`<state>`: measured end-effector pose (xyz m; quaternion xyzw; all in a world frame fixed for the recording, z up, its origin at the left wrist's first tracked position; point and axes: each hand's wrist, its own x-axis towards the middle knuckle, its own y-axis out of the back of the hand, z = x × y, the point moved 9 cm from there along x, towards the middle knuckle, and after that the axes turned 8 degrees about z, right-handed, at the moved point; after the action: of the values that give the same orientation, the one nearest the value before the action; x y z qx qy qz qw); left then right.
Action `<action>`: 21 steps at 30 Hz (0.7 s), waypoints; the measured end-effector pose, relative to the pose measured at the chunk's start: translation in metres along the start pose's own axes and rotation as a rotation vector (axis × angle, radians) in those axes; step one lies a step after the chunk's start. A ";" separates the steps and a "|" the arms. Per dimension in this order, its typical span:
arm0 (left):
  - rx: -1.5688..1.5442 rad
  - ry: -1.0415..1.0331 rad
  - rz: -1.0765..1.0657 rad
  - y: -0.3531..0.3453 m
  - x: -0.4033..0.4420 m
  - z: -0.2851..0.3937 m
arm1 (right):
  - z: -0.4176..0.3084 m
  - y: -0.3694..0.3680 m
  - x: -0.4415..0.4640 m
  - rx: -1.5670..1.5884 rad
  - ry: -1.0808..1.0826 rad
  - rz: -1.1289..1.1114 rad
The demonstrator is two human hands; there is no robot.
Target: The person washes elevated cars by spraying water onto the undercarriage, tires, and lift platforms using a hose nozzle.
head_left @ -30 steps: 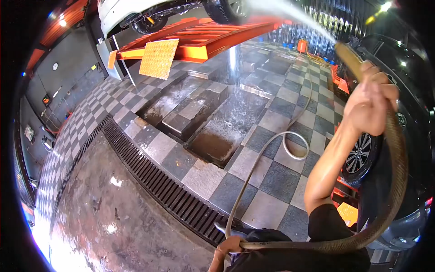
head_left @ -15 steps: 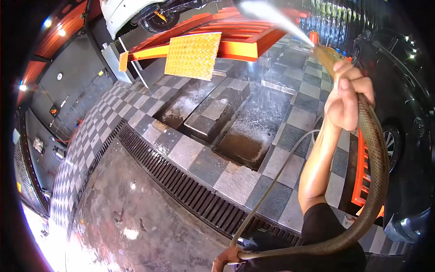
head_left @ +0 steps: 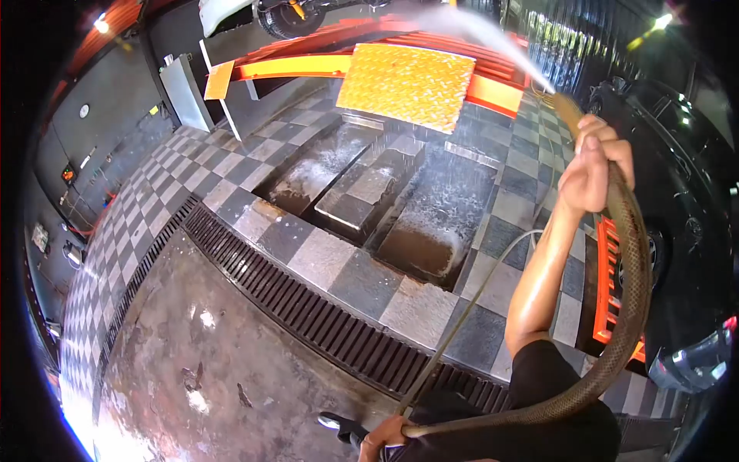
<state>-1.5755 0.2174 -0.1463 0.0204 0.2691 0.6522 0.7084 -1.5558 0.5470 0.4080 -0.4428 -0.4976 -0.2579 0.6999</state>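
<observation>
My right hand [head_left: 596,165], raised at the upper right, is wrapped around a thick brown hose [head_left: 635,269] with a scaly pattern, close to its front end. A white water jet [head_left: 500,38] sprays from that end up and to the left, toward the orange car lift [head_left: 292,65]. From there the hose loops down the right side and across my front to my left hand [head_left: 385,437]. Low at the bottom middle, my left hand is closed around the hose; its fingers are partly cut off by the frame edge.
A yellow textured ramp plate [head_left: 408,86] hangs from the lift, under a raised car [head_left: 289,19]. Below lie two wet floor pits [head_left: 416,250]. A drain grate [head_left: 300,300] crosses the checkered floor. At right stands a dark car [head_left: 685,192] beside an orange rack [head_left: 608,285].
The view has turned a little, so the yellow plate sits farther right. The jet now bends higher over the lift. A shoe shows near my left hand. Both hands keep hold of the hose.
</observation>
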 end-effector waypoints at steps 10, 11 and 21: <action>0.060 -0.135 0.124 0.174 -0.199 -0.102 | -0.100 -0.250 -0.035 -0.164 0.110 0.025; 0.062 -0.086 0.109 0.190 -0.217 -0.113 | -0.104 -0.271 -0.042 -0.149 0.092 0.022; 0.089 -0.062 0.094 0.308 -0.296 -0.181 | -0.111 -0.351 -0.097 -0.224 0.126 0.164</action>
<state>-1.9323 -0.0720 -0.0791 0.0848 0.2743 0.6714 0.6832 -1.8212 0.2753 0.4334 -0.5402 -0.3828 -0.2810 0.6948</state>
